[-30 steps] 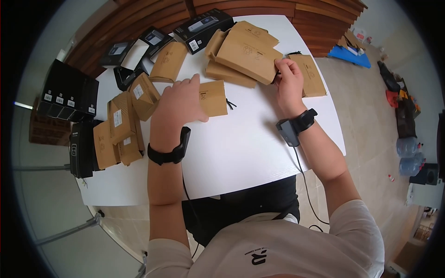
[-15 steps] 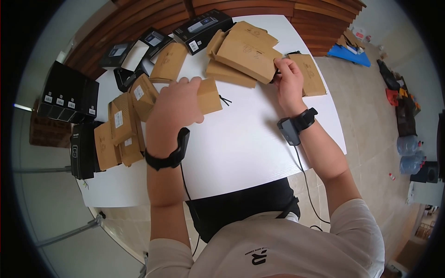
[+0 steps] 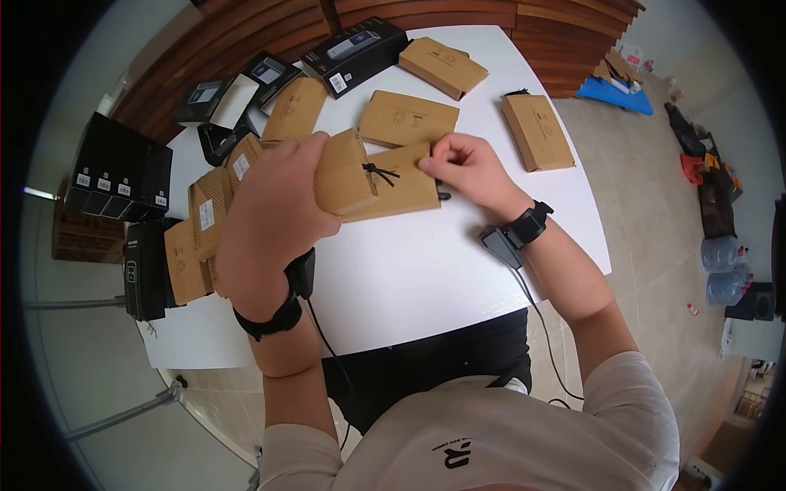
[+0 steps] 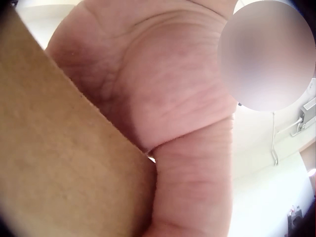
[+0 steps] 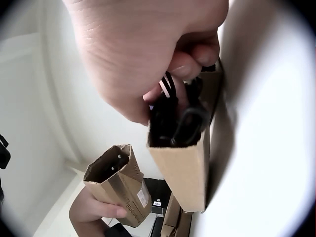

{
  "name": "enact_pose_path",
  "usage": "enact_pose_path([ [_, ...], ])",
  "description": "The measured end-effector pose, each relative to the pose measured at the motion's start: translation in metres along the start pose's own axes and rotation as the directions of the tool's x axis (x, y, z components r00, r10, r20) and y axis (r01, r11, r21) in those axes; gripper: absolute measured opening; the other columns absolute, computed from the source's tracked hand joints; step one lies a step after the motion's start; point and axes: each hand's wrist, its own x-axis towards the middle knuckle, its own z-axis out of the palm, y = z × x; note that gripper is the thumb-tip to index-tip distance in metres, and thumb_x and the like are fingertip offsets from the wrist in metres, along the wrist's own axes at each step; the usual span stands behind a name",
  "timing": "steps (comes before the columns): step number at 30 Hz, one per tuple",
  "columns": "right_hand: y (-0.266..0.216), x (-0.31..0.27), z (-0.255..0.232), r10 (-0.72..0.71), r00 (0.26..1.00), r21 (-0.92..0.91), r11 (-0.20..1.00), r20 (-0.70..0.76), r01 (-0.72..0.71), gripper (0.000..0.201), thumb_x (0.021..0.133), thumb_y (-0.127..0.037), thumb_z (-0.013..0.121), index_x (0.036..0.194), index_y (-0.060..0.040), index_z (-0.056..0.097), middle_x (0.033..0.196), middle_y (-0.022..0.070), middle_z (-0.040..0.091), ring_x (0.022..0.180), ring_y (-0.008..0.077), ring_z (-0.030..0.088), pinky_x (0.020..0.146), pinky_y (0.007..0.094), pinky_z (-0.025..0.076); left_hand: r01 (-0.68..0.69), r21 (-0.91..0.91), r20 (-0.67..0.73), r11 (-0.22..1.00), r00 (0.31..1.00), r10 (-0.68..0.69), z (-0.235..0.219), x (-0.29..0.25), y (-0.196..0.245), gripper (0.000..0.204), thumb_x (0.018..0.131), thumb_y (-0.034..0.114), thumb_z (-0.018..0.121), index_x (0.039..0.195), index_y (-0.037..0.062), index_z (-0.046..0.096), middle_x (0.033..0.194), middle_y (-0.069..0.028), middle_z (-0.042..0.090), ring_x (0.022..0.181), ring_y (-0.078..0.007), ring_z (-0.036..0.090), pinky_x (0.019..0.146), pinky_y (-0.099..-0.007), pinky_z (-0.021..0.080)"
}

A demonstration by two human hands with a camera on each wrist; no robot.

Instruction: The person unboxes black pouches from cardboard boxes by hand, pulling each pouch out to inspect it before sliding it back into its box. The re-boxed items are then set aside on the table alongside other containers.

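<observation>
My left hand (image 3: 270, 213) grips a small brown cardboard box (image 3: 344, 176) and holds it up off the white table (image 3: 426, 270), with its open end turned toward the right hand. In the left wrist view only my palm (image 4: 163, 98) and the box's cardboard (image 4: 59, 168) show. My right hand (image 3: 467, 168) pinches the end of a longer brown box (image 3: 405, 192) that lies just behind the small one. The right wrist view shows this box's open end (image 5: 182, 163) with a coiled black cable (image 5: 175, 121) inside, under my fingers.
More brown boxes lie at the back (image 3: 407, 119), (image 3: 442, 65), at the right (image 3: 538, 131), and in a pile at the left (image 3: 209, 221). Black boxes (image 3: 354, 51) stand along the far edge, with a black stack (image 3: 119, 168) at far left.
My right hand has drawn one long brown box from the back pile to the table's middle. My left hand has lifted its small box off the table and brought it beside that box.
</observation>
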Motion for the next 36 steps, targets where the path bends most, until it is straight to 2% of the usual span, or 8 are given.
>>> enact_pose_path([
  [3,0.004,-0.001,0.001,-0.010,0.997,-0.134,0.991,0.081,0.020,0.021,0.089,-0.017,0.075,0.075,-0.0049,0.064,0.068,-0.0064,0.056,0.062,0.0016,0.045,0.055,0.0207,0.038,0.037,0.042,0.108,0.998,0.993,-0.041,0.000,0.004,-0.001,0.080,0.055,0.011,0.077,0.131,0.0004,0.054,0.118,-0.0193,0.063,0.110,-0.0367,0.060,0.094,-0.0404,0.049],
  [5,0.006,0.000,-0.002,-0.146,0.988,-0.323,0.933,0.058,0.157,0.017,0.089,-0.018,0.076,0.081,-0.0037,0.069,0.067,-0.0065,0.053,0.062,0.0027,0.044,0.056,0.0223,0.038,0.033,0.051,0.118,0.998,0.992,-0.039,0.003,0.004,-0.002,0.080,0.054,0.011,0.077,0.131,0.0000,0.054,0.117,-0.0191,0.062,0.112,-0.0367,0.059,0.094,-0.0405,0.050],
  [8,0.006,0.001,-0.005,-0.199,0.980,-0.235,0.951,0.023,0.199,0.016,0.088,-0.019,0.076,0.085,-0.0036,0.072,0.069,-0.0057,0.049,0.062,0.0046,0.043,0.057,0.0235,0.037,-0.012,0.033,0.058,0.999,0.998,0.010,0.011,0.004,0.002,0.061,0.057,0.004,0.074,0.117,0.0044,0.059,0.098,-0.0122,0.062,0.100,-0.0340,0.059,0.087,-0.0424,0.049],
  [14,-0.004,-0.004,-0.003,-0.134,0.978,-0.064,0.987,0.160,0.146,0.016,0.087,-0.019,0.077,0.085,-0.0041,0.073,0.071,-0.0047,0.047,0.065,0.0061,0.043,0.061,0.0240,0.037,0.000,0.098,0.207,0.995,0.978,-0.020,0.021,0.015,0.015,0.079,0.055,0.008,0.077,0.131,0.0070,0.056,0.112,-0.0147,0.063,0.109,-0.0348,0.059,0.093,-0.0398,0.050],
  [21,-0.005,-0.004,-0.003,-0.116,0.956,-0.215,0.960,0.270,0.177,0.011,0.087,-0.011,0.072,0.083,-0.0011,0.069,0.076,-0.0042,0.048,0.070,0.0049,0.044,0.064,0.0240,0.037,-0.037,0.126,0.194,0.991,0.981,0.012,0.039,0.025,0.014,0.083,0.056,0.012,0.080,0.134,0.0075,0.054,0.112,-0.0146,0.062,0.110,-0.0327,0.058,0.094,-0.0393,0.049],
  [24,0.006,-0.002,-0.004,-0.108,0.973,-0.189,0.971,0.203,0.148,0.008,0.088,-0.006,0.068,0.081,-0.0015,0.066,0.076,-0.0052,0.048,0.069,0.0049,0.043,0.062,0.0237,0.037,-0.044,0.131,0.197,0.990,0.980,0.017,0.042,0.026,0.011,0.084,0.056,0.015,0.081,0.135,0.0077,0.053,0.112,-0.0152,0.062,0.108,-0.0331,0.059,0.093,-0.0394,0.050],
  [30,0.014,0.008,-0.015,-0.081,0.985,0.146,0.984,-0.150,0.103,0.011,0.095,-0.011,0.050,0.088,-0.0061,0.057,0.070,-0.0062,0.047,0.063,0.0029,0.038,0.056,0.0202,0.031,0.055,0.116,0.234,0.992,0.969,-0.081,0.033,0.027,0.007,0.083,0.057,0.016,0.081,0.135,0.0071,0.053,0.115,-0.0161,0.062,0.110,-0.0352,0.059,0.094,-0.0397,0.050],
  [36,0.002,0.008,-0.006,0.000,0.981,0.268,0.962,-0.194,0.053,0.018,0.097,-0.021,0.062,0.106,-0.0063,0.058,0.082,-0.0035,0.058,0.068,0.0039,0.048,0.062,0.0204,0.041,0.052,0.120,0.191,0.991,0.979,-0.074,0.030,0.027,0.007,0.083,0.057,0.015,0.080,0.136,0.0081,0.054,0.118,-0.0151,0.062,0.112,-0.0348,0.059,0.095,-0.0398,0.050],
])
